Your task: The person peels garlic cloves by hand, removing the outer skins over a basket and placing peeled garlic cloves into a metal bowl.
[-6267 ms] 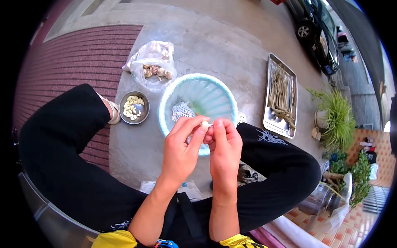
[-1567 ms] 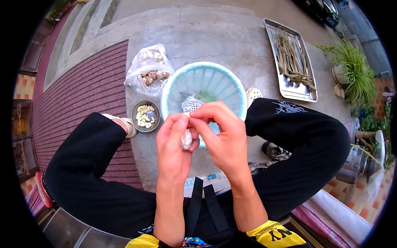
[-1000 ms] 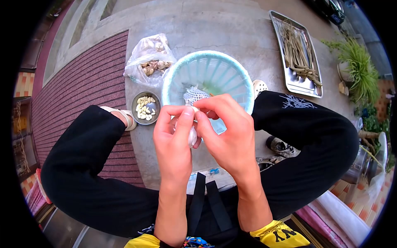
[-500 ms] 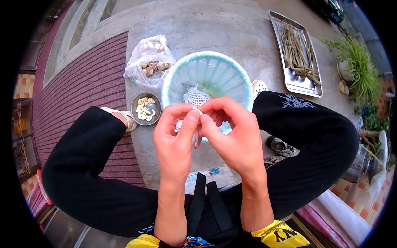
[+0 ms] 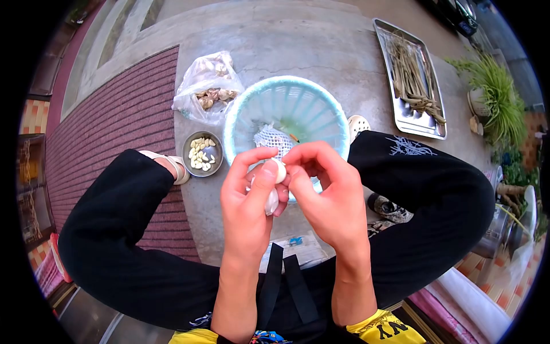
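Over the near side of a light-blue basket (image 5: pixel 334 106), my left hand (image 5: pixel 250 186) is closed around garlic, with a pale clove (image 5: pixel 280 171) between its thumb and finger and a whitish piece of the bulb (image 5: pixel 272 202) lower in the palm. My right hand (image 5: pixel 322 186) pinches at the clove's right side; what its fingertips hold is too small to make out. White netting (image 5: pixel 271 138) lies inside the basket. Left of the basket, a metal bowl (image 5: pixel 214 167) holds several peeled cloves. Behind the bowl is a plastic bag (image 5: pixel 195 80) with garlic bulbs.
A metal tray (image 5: pixel 421 128) with dried stalks lies at the upper right, near a potted plant (image 5: pixel 492 94). A ribbed red mat (image 5: pixel 120 114) covers the ground at left. My black-trousered legs spread on both sides of the basket. A car (image 5: pixel 458 16) shows at the top right.
Over the last second, more of the pale clove has come into view at my left fingertips. My right fingertips have shifted slightly down and right from its top. Earlier, the view was turned differently.
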Motion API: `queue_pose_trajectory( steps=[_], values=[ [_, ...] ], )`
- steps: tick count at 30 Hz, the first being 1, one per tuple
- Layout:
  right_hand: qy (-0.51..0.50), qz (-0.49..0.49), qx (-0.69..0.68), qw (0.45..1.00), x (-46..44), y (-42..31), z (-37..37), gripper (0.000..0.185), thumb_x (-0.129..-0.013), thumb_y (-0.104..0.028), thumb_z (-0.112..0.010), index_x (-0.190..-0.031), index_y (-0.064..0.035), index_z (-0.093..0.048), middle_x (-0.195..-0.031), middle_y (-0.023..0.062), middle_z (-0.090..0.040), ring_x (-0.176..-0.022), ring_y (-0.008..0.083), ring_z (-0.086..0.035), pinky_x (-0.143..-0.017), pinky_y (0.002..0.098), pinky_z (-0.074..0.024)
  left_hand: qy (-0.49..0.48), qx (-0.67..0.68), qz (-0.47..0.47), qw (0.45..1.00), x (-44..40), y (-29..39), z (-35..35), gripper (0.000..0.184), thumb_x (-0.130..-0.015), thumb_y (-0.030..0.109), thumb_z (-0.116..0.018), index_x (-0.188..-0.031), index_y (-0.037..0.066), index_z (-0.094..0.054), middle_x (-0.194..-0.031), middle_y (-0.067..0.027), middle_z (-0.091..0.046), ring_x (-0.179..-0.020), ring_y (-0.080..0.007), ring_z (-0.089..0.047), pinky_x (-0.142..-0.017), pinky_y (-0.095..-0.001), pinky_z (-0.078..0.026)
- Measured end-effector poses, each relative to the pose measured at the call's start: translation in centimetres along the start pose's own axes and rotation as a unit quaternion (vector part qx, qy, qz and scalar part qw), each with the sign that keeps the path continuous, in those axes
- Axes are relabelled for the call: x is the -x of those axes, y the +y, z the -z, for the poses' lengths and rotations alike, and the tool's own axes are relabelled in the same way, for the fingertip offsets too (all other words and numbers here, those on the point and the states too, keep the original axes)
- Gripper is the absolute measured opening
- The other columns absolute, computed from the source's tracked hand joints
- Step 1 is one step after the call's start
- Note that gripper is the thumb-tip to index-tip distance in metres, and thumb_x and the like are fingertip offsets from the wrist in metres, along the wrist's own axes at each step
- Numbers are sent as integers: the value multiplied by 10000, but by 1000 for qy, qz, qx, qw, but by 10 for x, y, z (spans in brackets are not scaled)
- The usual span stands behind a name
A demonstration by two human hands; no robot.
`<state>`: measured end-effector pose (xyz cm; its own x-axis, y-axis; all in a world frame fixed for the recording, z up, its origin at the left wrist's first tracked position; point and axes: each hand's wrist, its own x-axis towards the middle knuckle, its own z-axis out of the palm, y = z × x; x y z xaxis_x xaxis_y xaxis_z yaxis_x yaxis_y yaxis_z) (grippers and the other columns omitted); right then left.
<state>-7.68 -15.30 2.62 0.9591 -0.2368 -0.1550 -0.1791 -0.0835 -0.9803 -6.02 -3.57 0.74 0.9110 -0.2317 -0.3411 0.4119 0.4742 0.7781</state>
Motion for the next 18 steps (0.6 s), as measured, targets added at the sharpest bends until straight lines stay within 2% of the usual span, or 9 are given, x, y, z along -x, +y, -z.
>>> queue_pose_trajectory(
  steps=[2,4,5,10,13,18],
  values=[
    [3,-4,-15,1000,0,-3,-3,110,-840,14,-605,-948,24,-588,-810,33,-621,-726,87,-578,-679,231,-468,28,57,32,997,0,4,-3,145,-938,146,-578,-1028,34,-563,-819,-36,-612,-635,-72,-538,-487,-208,-393],
    [-5,98,29,995,-1,-4,-6,133,-779,-26,-652,-893,0,-589,-798,76,-591,-690,152,-571,-618,278,-450,27,51,33,998,0,2,0,148,-940,166,-563,-1019,41,-553,-857,-41,-600,-669,-69,-536,-498,-199,-383],
    [-6,98,30,995,-2,-4,-6,133,-779,-26,-652,-893,0,-589,-798,76,-591,-690,152,-571,-618,278,-450,27,44,34,998,-1,1,3,153,-943,186,-548,-1010,48,-542,-894,-46,-588,-704,-66,-533,-509,-190,-374],
    [-89,152,93,980,-2,-3,3,193,-787,-26,-662,-958,-9,-573,-834,86,-570,-717,189,-560,-621,297,-453,4,60,46,997,-1,6,10,162,-937,196,-553,-982,41,-538,-860,-41,-576,-704,-65,-520,-533,-201,-392],
    [-44,119,41,991,0,-6,-5,188,-779,-23,-668,-946,-7,-581,-830,83,-568,-707,188,-550,-623,297,-452,12,59,44,997,-1,8,8,161,-934,196,-555,-962,39,-538,-843,-39,-572,-691,-63,-509,-535,-201,-392],
    [-73,115,35,990,0,-6,-4,206,-766,-20,-682,-945,1,-584,-807,77,-565,-697,178,-540,-625,286,-448,4,51,36,998,0,8,10,152,-929,193,-555,-919,43,-536,-801,-34,-568,-652,-58,-503,-508,-194,-373]
  ],
)
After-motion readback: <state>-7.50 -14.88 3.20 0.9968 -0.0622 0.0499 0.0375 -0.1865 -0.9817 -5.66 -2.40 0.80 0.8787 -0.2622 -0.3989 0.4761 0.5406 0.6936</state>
